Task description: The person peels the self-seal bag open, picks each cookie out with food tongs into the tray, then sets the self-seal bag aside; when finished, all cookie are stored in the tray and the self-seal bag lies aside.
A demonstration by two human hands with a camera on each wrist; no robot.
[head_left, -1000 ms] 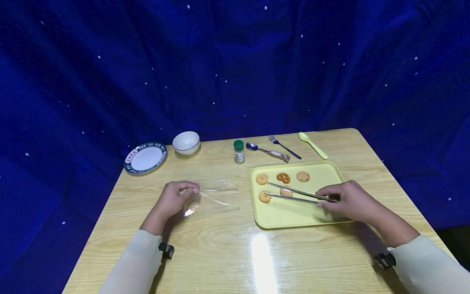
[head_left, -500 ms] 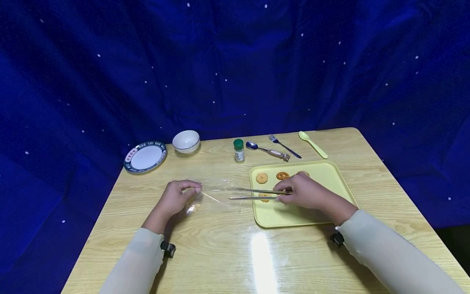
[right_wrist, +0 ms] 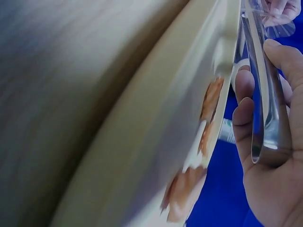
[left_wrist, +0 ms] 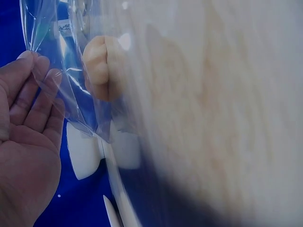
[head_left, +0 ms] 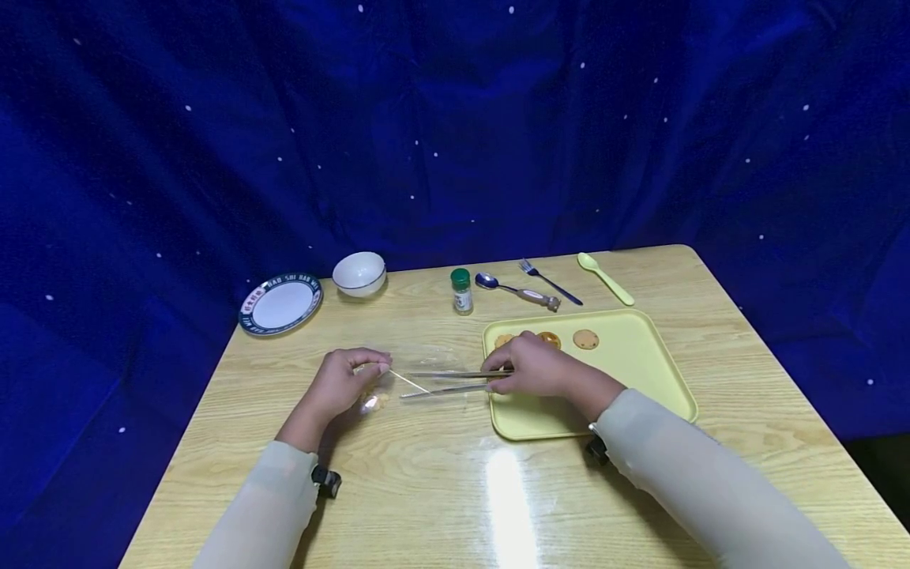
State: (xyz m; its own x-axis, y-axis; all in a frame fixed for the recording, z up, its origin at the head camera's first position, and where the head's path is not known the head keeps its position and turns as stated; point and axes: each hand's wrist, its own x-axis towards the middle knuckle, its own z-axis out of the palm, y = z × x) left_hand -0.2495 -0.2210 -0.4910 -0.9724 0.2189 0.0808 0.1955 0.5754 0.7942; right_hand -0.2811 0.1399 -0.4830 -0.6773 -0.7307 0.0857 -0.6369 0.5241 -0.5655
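My left hand (head_left: 344, 391) pinches the edge of a clear plastic bag (head_left: 437, 359) left of the tray. In the left wrist view, a light brown cookie (left_wrist: 98, 66) shows through the bag's film. My right hand (head_left: 536, 367) grips metal tongs (head_left: 458, 374) over the tray's left part. The tongs point left, their tips spread apart and overlapping the bag; I see nothing between them. On the yellow tray (head_left: 640, 379) lie a round cookie (head_left: 586, 340), a pretzel (head_left: 550, 339) and a partly covered scalloped cookie (head_left: 503, 341). The right hand hides part of the tray.
Along the back of the wooden table (head_left: 426, 490) are a plate (head_left: 280, 305), a white bowl (head_left: 359, 275), a green-capped shaker (head_left: 461, 292), a spoon (head_left: 515, 291), a fork (head_left: 550, 283) and a pale yellow spoon (head_left: 606, 278). A blue curtain (head_left: 455, 142) hangs behind.
My right hand has carried the tongs leftward from over the tray's cookies until the tips reach the bag. My left hand has stayed almost still on the bag's edge.
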